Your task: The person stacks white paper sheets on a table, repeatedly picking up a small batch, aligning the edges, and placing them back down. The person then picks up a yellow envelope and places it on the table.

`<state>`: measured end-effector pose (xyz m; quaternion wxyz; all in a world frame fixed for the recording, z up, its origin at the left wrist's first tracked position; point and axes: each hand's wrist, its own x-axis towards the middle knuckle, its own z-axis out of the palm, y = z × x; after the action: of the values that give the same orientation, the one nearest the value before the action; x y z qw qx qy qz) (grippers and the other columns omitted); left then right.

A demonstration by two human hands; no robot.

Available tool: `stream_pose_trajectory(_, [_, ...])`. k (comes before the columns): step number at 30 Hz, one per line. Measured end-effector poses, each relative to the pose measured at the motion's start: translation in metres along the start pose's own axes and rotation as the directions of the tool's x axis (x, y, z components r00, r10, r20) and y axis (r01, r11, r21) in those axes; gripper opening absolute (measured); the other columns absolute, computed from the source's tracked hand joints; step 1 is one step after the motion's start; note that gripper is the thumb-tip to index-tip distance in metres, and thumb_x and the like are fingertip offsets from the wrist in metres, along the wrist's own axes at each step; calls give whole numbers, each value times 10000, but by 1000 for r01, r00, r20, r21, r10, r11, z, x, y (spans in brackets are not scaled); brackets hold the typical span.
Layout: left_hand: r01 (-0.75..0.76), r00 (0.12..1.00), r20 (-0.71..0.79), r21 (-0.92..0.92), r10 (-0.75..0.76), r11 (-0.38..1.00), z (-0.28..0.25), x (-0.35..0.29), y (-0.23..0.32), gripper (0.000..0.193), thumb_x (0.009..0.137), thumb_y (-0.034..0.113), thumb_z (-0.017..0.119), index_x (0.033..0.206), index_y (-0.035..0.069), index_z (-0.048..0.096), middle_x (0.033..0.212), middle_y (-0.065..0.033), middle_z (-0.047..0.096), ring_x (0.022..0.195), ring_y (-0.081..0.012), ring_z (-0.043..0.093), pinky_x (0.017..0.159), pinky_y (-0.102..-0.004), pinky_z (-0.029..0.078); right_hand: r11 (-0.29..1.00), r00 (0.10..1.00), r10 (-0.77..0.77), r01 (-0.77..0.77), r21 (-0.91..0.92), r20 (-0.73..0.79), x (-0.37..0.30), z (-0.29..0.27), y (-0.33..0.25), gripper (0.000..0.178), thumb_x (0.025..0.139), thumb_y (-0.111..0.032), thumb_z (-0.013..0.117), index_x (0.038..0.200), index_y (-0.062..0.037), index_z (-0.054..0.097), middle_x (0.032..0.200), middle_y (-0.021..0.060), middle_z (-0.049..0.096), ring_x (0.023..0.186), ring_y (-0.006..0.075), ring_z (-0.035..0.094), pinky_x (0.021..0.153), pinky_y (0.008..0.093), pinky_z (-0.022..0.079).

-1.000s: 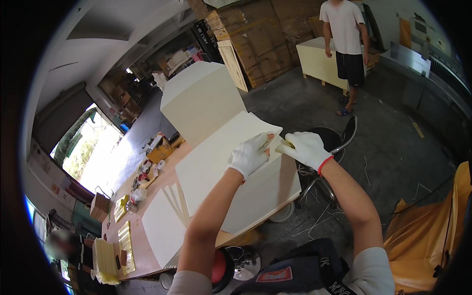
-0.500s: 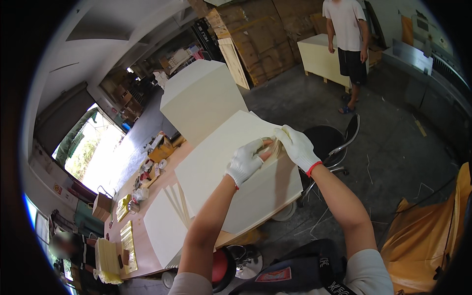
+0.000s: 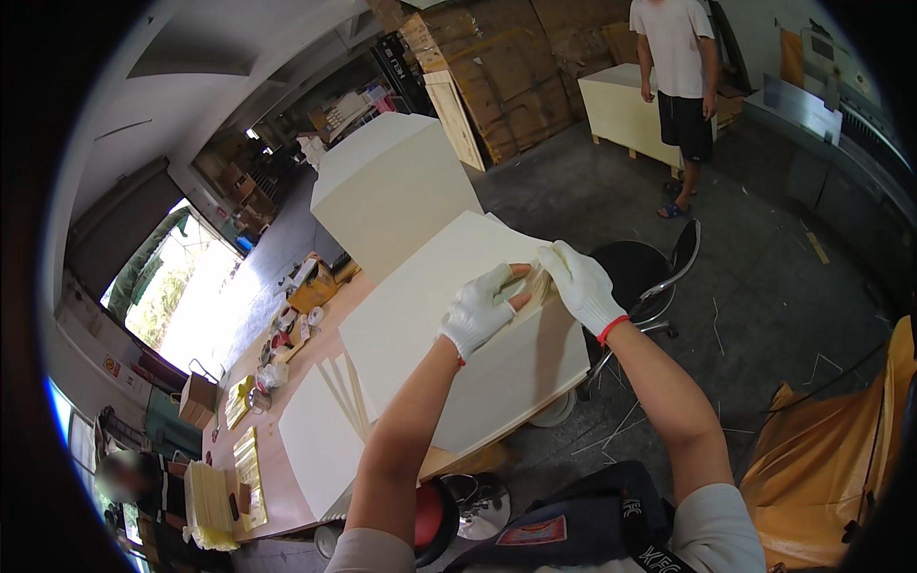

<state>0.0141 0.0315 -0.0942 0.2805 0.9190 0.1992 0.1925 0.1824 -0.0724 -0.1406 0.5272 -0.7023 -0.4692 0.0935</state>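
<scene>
Large white paper sheets (image 3: 430, 286) lie in a stack on the table in front of me. At their right corner, my right hand (image 3: 581, 286), in a white glove with a red cuff, is closed round the lifted edges. Those edges (image 3: 542, 289) bend and fan out beneath its fingers. My left hand (image 3: 479, 311) wears a white glove with bare thumb and fingertip. It hovers over or rests on the sheets just left of the fanned corner, thumb and forefinger apart with nothing between them. The right fingertips are partly hidden.
A tall block of white sheets (image 3: 401, 191) stands beyond the table (image 3: 272, 487). Paper strips (image 3: 344, 392), tape rolls and yellow packets lie leftward. A black chair (image 3: 635, 277) stands right of the stack. One person (image 3: 673, 57) stands far right; another (image 3: 143, 482) is at lower left.
My left thumb and forefinger have drawn slightly away from the fanned corner and parted. The right hand keeps its hold, almost unmoved.
</scene>
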Motion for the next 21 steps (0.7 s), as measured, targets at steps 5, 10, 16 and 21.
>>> stream_pose_trajectory(5, [29, 999, -28, -35, -30, 999, 3, 0, 1, 387, 942, 184, 666, 1319, 103, 643, 1049, -136, 723, 918, -228, 674, 874, -344, 520, 999, 1000, -18, 17, -33, -20, 0, 2, 1, 507, 1037, -541, 370, 1051, -104, 625, 862, 210, 689, 848, 420, 661, 726, 504, 477])
stream_pose_trajectory(10, [172, 979, 89, 132, -184, 976, -3, 0, 24, 321, 921, 155, 692, 1239, 109, 690, 970, -117, 718, 840, -204, 651, 813, -335, 513, 999, 999, -38, 37, -29, -38, 2, 5, 8, 502, 1042, -532, 367, 1030, -96, 616, 840, 208, 680, 828, 423, 656, 708, 508, 472])
stream_pose_trajectory(16, [15, 1000, 16, 136, -17, 991, 3, -1, 2, 358, 911, 303, 717, 1247, 181, 696, 906, -110, 696, 815, -262, 661, 783, -374, 522, 999, 997, -50, 49, -20, -55, 0, 5, 5, 502, 1043, -532, 366, 1038, -97, 618, 845, 206, 681, 829, 425, 655, 708, 508, 473])
stream_pose_trajectory(21, [-12, 1000, 11, 109, 11, 994, 4, 1, -2, 346, 924, 290, 703, 1251, 178, 694, 934, -123, 701, 821, -267, 662, 786, -374, 521, 999, 998, -42, 41, -27, -56, 0, 5, 5, 498, 1044, -528, 367, 1044, -99, 620, 854, 210, 683, 837, 426, 656, 713, 506, 474])
